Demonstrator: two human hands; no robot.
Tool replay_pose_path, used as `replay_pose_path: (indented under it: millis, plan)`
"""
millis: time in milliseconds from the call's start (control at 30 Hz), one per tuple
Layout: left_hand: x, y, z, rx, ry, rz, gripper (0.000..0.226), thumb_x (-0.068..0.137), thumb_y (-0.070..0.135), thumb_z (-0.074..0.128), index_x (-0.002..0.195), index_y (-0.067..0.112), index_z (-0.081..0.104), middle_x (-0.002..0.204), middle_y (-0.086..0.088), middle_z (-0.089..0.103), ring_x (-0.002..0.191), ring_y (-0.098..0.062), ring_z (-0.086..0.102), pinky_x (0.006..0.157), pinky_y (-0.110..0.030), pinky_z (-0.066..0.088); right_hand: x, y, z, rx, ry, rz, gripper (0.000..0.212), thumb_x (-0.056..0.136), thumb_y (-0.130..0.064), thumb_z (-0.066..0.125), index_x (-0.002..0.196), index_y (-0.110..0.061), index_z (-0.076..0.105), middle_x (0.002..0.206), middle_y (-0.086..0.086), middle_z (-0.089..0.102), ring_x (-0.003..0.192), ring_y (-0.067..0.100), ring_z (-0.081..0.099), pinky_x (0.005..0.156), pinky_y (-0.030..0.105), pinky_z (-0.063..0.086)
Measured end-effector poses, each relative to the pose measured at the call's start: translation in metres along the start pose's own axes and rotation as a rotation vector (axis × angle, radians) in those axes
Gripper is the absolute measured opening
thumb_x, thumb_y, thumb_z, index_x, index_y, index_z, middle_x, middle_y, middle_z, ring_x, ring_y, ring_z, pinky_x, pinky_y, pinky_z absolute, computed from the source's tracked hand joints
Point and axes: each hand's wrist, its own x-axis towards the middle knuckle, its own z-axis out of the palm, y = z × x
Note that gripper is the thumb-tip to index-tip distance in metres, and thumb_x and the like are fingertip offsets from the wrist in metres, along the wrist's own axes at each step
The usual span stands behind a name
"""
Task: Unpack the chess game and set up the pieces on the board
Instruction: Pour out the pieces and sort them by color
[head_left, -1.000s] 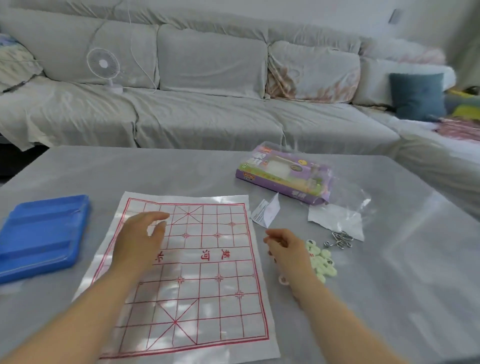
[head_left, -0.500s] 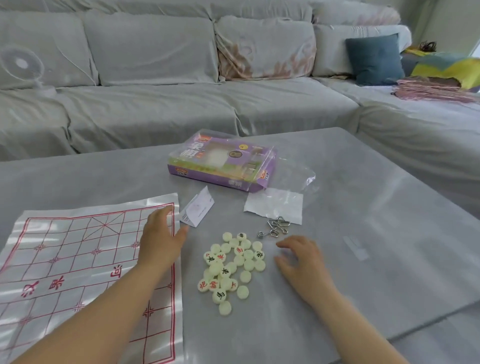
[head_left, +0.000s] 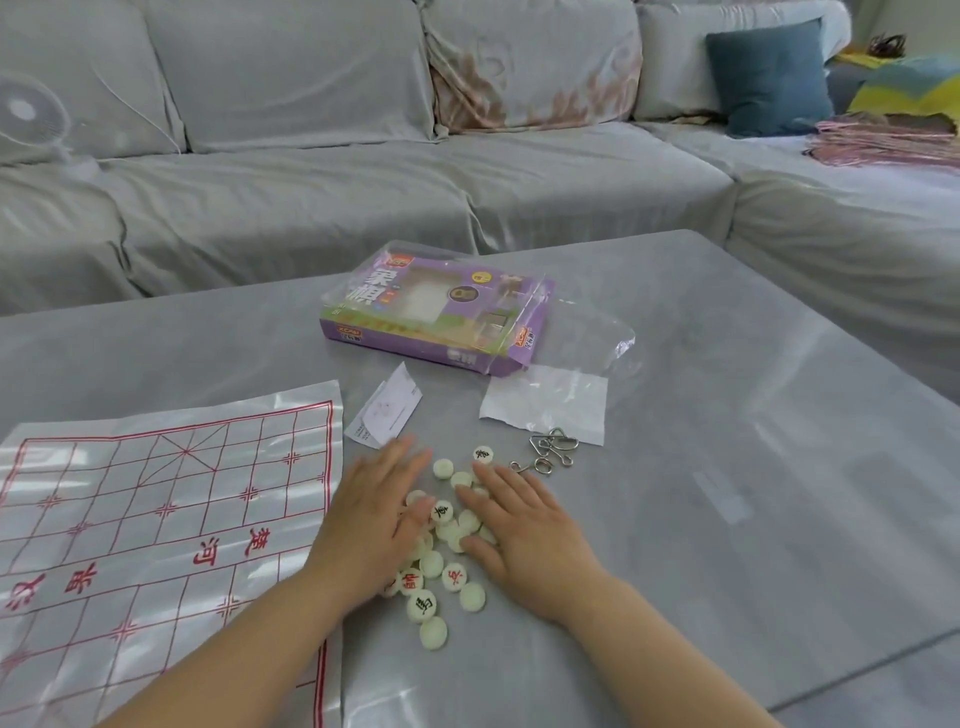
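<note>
A heap of cream round chess pieces (head_left: 445, 564) with red or black characters lies on the grey table, right of the board. The board (head_left: 156, 525) is a thin plastic sheet with a red grid, spread flat at the left, with no pieces on it. My left hand (head_left: 371, 519) lies palm down on the heap's left side, fingers spread. Over the heap's right side rests my right hand (head_left: 524, 535), also flat with fingers apart. Both hands cover several pieces. The purple game box (head_left: 436, 312) lies behind.
A metal wire puzzle (head_left: 550, 449), a white paper slip (head_left: 387, 408), a clear plastic bag (head_left: 550, 400) lie between box and pieces. The table's right edge (head_left: 852, 675) runs diagonally nearby. A grey sofa with a blue cushion (head_left: 769, 78) stands behind.
The view swung right from the board to the pieces. My left hand left the board and my right hand came in from the right; both now press flat on the heap.
</note>
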Motion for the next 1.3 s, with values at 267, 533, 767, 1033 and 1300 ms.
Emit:
replay_pose_path:
  millis: [267,533,767,1033,1300]
  plan:
    - [0.017,0.029,0.026,0.136,-0.163,0.071,0.100,0.051,0.057,-0.018,0.144,0.028,0.002,0.154,0.009,-0.002,0.140,-0.004,-0.003,0.109,-0.022,-0.007,-0.014,0.027,0.001,0.015,0.097,0.011,0.061,0.097,-0.039,0.006,0.102,-0.033,0.067,0.112,-0.009,0.067,0.101,0.006,0.064,0.084,0.022,0.050]
    - [0.041,0.041,0.031,0.029,-0.201,0.140,0.076,0.073,0.051,0.004,0.143,0.027,0.017,0.153,0.007,0.010,0.140,-0.005,0.005,0.110,-0.024,-0.004,-0.024,0.039,0.001,-0.118,0.249,-0.051,0.044,0.089,-0.045,0.025,0.110,-0.031,0.061,0.113,-0.010,0.066,0.106,0.007,0.062,0.095,0.023,0.038]
    - [0.025,0.024,0.013,-0.154,0.046,0.083,0.041,0.092,0.037,0.040,0.127,0.018,0.051,0.135,0.005,0.047,0.127,-0.012,0.038,0.096,-0.014,0.021,-0.027,0.044,0.005,-0.088,0.259,0.060,0.041,0.076,-0.040,0.035,0.097,-0.029,0.070,0.109,-0.008,0.068,0.099,0.009,0.066,0.094,0.023,0.041]
    - [0.026,0.018,0.025,-0.047,-0.106,0.141,0.095,0.059,0.064,0.004,0.136,0.021,0.038,0.145,0.007,0.032,0.138,-0.008,0.017,0.098,-0.010,0.004,-0.027,0.040,-0.002,0.146,0.306,0.064,0.036,0.072,-0.027,0.041,0.095,-0.018,0.067,0.104,-0.004,0.070,0.092,0.014,0.068,0.081,0.020,0.048]
    - [0.017,0.014,0.015,-0.218,0.111,0.084,0.073,0.071,0.057,0.025,0.116,0.012,0.061,0.127,0.000,0.055,0.117,-0.008,0.044,0.096,-0.018,0.022,-0.023,0.033,0.003,-0.003,0.236,0.021,0.041,0.074,-0.032,0.037,0.094,-0.023,0.071,0.107,-0.004,0.069,0.094,0.013,0.068,0.076,0.028,0.054]
